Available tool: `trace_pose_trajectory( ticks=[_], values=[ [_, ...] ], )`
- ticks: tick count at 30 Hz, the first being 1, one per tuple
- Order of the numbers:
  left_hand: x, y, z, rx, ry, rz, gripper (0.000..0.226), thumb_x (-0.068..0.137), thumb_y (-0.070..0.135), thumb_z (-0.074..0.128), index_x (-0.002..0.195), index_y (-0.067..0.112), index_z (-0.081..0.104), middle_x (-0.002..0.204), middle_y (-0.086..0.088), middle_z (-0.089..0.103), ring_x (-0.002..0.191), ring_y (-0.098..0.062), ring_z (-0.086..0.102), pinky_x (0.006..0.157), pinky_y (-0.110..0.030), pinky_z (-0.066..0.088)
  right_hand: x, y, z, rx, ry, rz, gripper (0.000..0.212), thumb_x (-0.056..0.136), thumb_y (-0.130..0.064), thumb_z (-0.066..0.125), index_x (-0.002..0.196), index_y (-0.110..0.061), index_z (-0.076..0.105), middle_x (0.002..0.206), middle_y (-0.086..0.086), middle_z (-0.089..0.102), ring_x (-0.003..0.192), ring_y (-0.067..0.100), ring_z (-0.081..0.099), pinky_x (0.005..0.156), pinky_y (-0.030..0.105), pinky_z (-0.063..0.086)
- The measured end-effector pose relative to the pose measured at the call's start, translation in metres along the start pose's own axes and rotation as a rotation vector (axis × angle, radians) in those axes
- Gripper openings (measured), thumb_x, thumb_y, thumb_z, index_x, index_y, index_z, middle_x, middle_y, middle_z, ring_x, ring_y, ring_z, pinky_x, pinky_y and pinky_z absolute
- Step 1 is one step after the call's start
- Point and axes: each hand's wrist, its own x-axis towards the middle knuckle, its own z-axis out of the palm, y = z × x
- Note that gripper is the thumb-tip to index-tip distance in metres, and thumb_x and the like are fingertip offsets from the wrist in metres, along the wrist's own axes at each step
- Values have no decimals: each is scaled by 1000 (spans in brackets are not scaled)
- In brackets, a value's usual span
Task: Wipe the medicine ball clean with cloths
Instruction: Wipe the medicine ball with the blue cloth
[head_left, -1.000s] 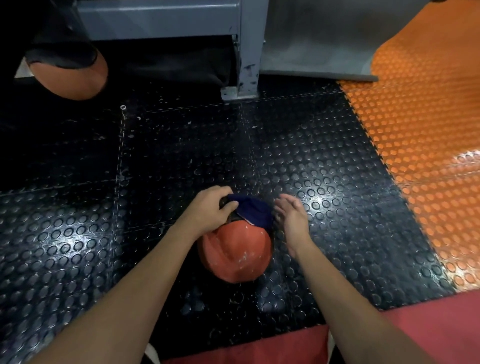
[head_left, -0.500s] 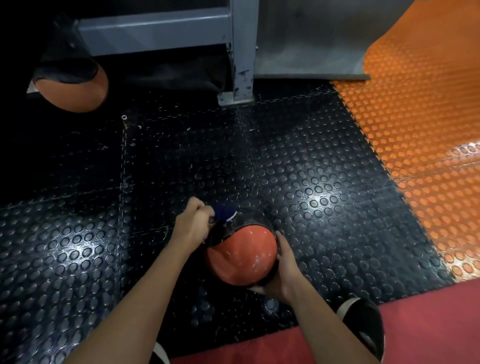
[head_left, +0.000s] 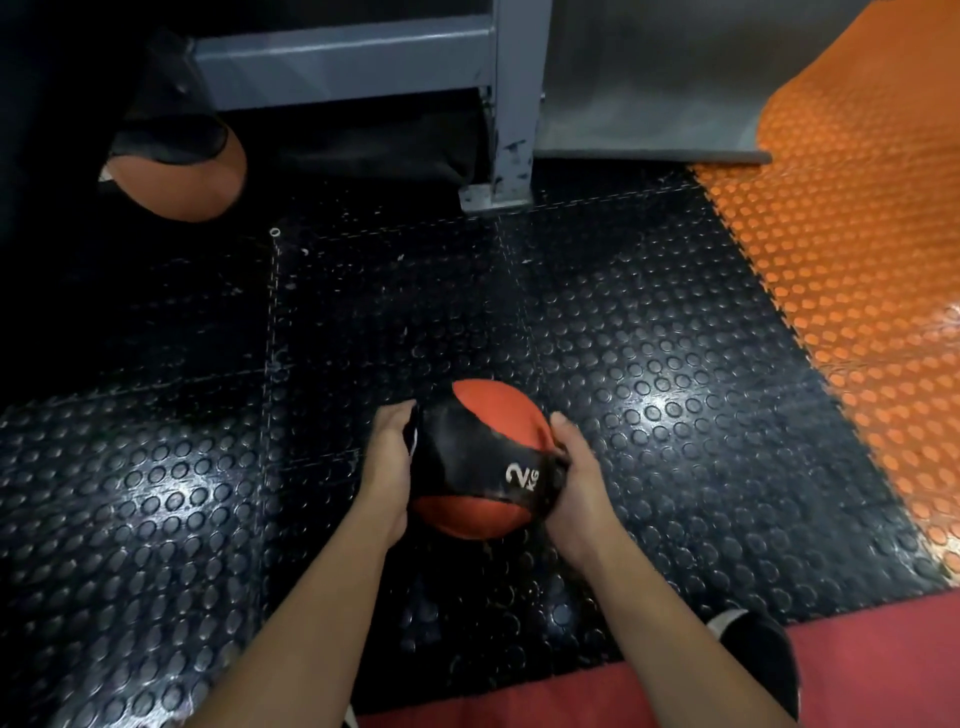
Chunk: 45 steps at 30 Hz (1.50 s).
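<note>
The red and black medicine ball (head_left: 483, 415), marked "2 KG", rests on the black studded floor between both hands. My left hand (head_left: 387, 462) lies against the ball's left side, and its fingers hold a dark cloth (head_left: 414, 434) against the ball. Only a thin strip of that cloth shows, between fingers and ball. On the ball's right side, my right hand (head_left: 576, 480) grips it, the thumb lying on the black band near the lettering.
A second orange and black ball (head_left: 176, 182) sits at the far left beside a grey metal frame post (head_left: 511, 104). Orange studded flooring (head_left: 857, 260) runs along the right. A red mat (head_left: 857, 680) and a black shoe (head_left: 763, 654) lie at the near edge.
The ball has turned so its black band with "2 KG" faces up. My right hand moved from under the ball to its right side. The cloth went from the top to the left side.
</note>
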Motion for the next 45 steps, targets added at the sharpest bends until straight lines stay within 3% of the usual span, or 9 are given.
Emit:
trace_pose_trajectory(
  ticks=[4, 8, 12, 17, 21, 25, 28, 35, 45],
  values=[
    [5, -3, 5, 37, 42, 90, 17, 105, 24, 52, 110, 34, 64, 119, -4, 68, 101, -20, 63, 82, -32, 50, 6, -21, 5, -362, 70, -96, 64, 79, -74, 71, 115, -26, 49, 135, 4, 58, 114, 22, 57, 94, 45, 48],
    [-5, -19, 16, 358, 11, 272, 46, 108, 20, 51, 153, 24, 48, 135, 6, 45, 120, -15, 51, 84, -9, 44, 12, -17, 5, -512, 125, -88, 49, 103, -55, 49, 150, -45, 45, 160, 2, 24, 143, 30, 35, 117, 52, 31],
    [-21, -35, 39, 750, -58, 591, 39, 109, 28, 48, 146, 25, 58, 141, 1, 50, 133, -19, 45, 112, -22, 35, 8, -4, -6, -423, 289, -99, 58, 90, -73, 53, 137, -38, 60, 136, 2, 59, 116, 26, 61, 102, 49, 51],
    [-9, -19, 54, 646, -92, 364, 39, 110, 30, 41, 143, 25, 61, 134, 11, 49, 113, -4, 52, 91, -2, 39, 11, 11, -25, -208, 263, -44, 67, 76, -78, 69, 128, -38, 58, 128, 2, 67, 113, 30, 70, 98, 58, 58],
    [42, -9, 40, 600, -50, -18, 37, 103, 38, 43, 122, 24, 72, 121, -4, 71, 111, -24, 65, 101, -36, 51, 10, 18, -10, -293, 324, -129, 37, 91, -63, 67, 115, -36, 57, 129, 0, 61, 111, 22, 62, 96, 42, 52],
    [45, -17, 29, 410, 40, -247, 38, 107, 26, 40, 116, 3, 69, 115, -17, 68, 107, -32, 65, 94, -38, 51, 4, 25, -14, -282, 303, -171, 24, 94, -58, 66, 110, -44, 58, 130, -2, 60, 111, 21, 63, 99, 48, 54],
    [22, -16, 38, 510, 94, 41, 29, 105, 19, 44, 102, 16, 72, 103, -6, 70, 96, -25, 62, 78, -29, 47, 1, 25, -19, -253, 291, -129, 30, 87, -70, 64, 109, -51, 57, 129, -4, 61, 113, 26, 65, 99, 57, 56],
    [-9, -15, 60, 894, -153, 663, 32, 106, 22, 54, 132, 15, 70, 127, -3, 69, 118, -18, 63, 101, -20, 42, -11, 31, -19, -198, 313, -144, 53, 71, -79, 66, 111, -46, 58, 128, 2, 63, 117, 30, 65, 103, 61, 54],
    [40, -2, 42, 825, 36, 61, 37, 108, 29, 48, 111, 4, 75, 110, -18, 72, 88, -25, 59, 79, -30, 43, -13, 37, -15, -268, 284, -215, 56, 81, -60, 59, 130, -34, 54, 126, -10, 60, 109, 14, 62, 93, 41, 52]
  ],
)
